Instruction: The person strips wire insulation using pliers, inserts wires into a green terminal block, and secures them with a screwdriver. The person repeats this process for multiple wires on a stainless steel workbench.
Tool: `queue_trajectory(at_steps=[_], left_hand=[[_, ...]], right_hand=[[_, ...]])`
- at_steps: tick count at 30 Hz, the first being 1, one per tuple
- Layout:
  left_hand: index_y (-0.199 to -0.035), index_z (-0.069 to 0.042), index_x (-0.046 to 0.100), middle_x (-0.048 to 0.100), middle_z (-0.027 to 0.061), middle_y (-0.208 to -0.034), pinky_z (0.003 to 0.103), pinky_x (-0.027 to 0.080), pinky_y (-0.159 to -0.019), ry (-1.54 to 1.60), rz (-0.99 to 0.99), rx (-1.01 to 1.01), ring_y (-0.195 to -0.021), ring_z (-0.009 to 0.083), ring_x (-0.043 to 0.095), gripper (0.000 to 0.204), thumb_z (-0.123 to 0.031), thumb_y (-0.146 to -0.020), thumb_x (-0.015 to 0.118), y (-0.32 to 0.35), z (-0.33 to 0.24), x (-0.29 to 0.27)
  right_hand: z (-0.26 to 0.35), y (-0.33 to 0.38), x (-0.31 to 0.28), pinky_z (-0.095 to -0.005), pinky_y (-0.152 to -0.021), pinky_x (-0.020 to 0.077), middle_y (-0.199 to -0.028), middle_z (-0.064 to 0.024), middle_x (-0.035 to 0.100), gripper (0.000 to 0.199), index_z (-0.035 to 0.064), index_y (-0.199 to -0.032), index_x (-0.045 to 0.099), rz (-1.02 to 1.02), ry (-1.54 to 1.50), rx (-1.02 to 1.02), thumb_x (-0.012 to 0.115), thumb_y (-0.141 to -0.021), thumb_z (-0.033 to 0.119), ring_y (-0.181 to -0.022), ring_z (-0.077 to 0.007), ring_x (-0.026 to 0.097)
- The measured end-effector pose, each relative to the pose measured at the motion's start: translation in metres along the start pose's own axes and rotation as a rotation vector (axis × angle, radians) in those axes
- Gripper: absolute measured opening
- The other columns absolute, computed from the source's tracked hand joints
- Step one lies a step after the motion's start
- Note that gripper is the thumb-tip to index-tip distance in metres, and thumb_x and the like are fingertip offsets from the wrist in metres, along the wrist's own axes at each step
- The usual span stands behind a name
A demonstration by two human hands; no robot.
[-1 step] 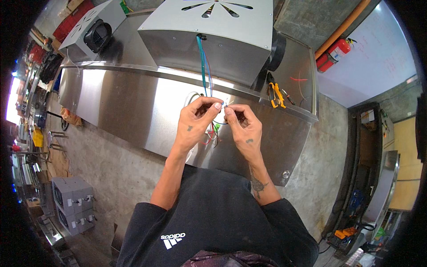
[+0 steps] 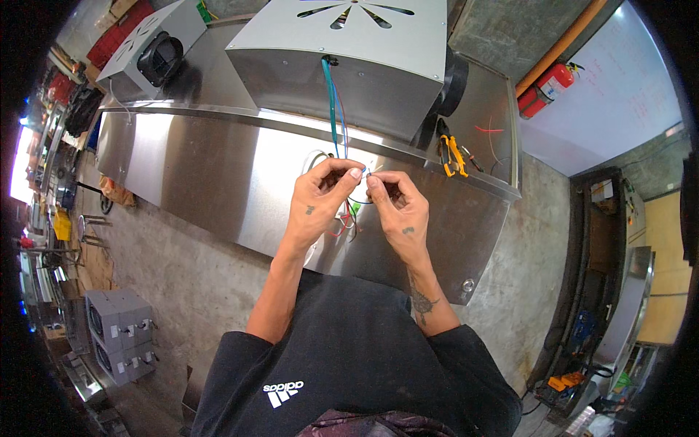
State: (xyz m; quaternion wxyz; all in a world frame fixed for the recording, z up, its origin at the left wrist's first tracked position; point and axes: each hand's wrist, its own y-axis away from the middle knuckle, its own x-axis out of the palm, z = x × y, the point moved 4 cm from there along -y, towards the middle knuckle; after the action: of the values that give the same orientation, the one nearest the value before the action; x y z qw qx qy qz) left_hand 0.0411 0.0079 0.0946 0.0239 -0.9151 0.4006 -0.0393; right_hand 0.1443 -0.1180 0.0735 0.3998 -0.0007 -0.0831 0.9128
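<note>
My left hand (image 2: pixel 318 197) pinches the end of a thin blue wire (image 2: pixel 345 135) between thumb and forefinger. Close beside it, my right hand (image 2: pixel 399 207) is closed in a similar pinch on a thin dark wire (image 2: pixel 369 175). The fingertips nearly meet, and whether the two wire ends touch is too small to tell. Teal wires (image 2: pixel 332 102) run down with the blue wire and a red one from a hole in the large grey metal box (image 2: pixel 342 87). Below my hands hang loose red and dark wires, with a small green piece (image 2: pixel 356 208) among them.
The shiny steel bench (image 2: pixel 196 167) lies under my hands. Yellow-handled pliers (image 2: pixel 453 156) and a screwdriver (image 2: pixel 472 159) lie right of the box, near red wire scraps (image 2: pixel 489 130). A second metal box (image 2: pixel 153 47) stands far left. A fire extinguisher (image 2: pixel 550 89) is at the right.
</note>
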Motion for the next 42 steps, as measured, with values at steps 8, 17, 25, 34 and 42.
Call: queue_trajectory(at_steps=[8,17,25,34,42], left_hand=[[-0.112,0.000,0.077,0.070,-0.0001,-0.090,0.023,0.047,-0.070,-0.011,0.032,0.027,-0.080,0.0048,0.058,0.020,-0.019,-0.104,0.075,-0.004,0.003,-0.004],[-0.109,-0.001,0.077,0.070,0.0008,-0.090,0.024,0.049,-0.072,-0.010,0.048,0.001,-0.082,0.0066,0.060,0.021,-0.020,-0.101,0.078,-0.004,0.002,-0.009],[-0.109,0.000,0.075,0.069,-0.0010,-0.097,0.024,0.049,-0.079,0.036,0.097,-0.042,-0.087,0.0060,0.059,0.017,-0.015,-0.101,0.078,-0.005,-0.001,-0.010],[-0.109,-0.001,0.076,0.069,-0.0012,-0.096,0.025,0.049,-0.081,0.010,0.119,-0.099,-0.088,0.0066,0.059,0.022,-0.023,-0.104,0.075,-0.006,0.010,-0.016],[-0.109,0.000,0.076,0.071,0.0013,-0.101,0.029,0.051,-0.087,-0.040,0.235,-0.081,-0.094,0.0088,0.061,0.028,-0.028,-0.106,0.072,-0.011,0.006,-0.021]], right_hand=[[-0.004,-0.005,0.004,-0.0242,-0.080,0.0535,-0.096,-0.0016,0.071,0.017,-0.0003,-0.113,0.073,0.045,-0.007,0.008,0.072,-0.107,0.015,-0.087,-0.0067,0.064],[-0.001,-0.003,0.006,-0.0226,-0.077,0.0520,-0.093,-0.0006,0.070,0.017,0.0001,-0.111,0.073,0.050,-0.009,0.029,0.073,-0.106,0.016,-0.084,-0.0056,0.063],[0.000,-0.002,0.006,-0.0235,-0.077,0.0521,-0.091,0.0006,0.070,0.016,-0.0004,-0.110,0.073,0.060,0.086,0.015,0.072,-0.107,0.015,-0.084,-0.0044,0.063],[0.036,-0.014,-0.012,-0.0374,-0.086,0.0571,-0.114,-0.0151,0.073,0.026,0.0021,-0.123,0.069,0.159,0.407,-0.393,0.075,-0.099,0.010,-0.099,-0.0273,0.071],[0.043,-0.041,-0.007,-0.0423,-0.090,0.0576,-0.113,-0.0152,0.072,0.037,0.0030,-0.123,0.070,0.445,0.463,-0.726,0.078,-0.087,-0.005,-0.101,-0.0350,0.070]])
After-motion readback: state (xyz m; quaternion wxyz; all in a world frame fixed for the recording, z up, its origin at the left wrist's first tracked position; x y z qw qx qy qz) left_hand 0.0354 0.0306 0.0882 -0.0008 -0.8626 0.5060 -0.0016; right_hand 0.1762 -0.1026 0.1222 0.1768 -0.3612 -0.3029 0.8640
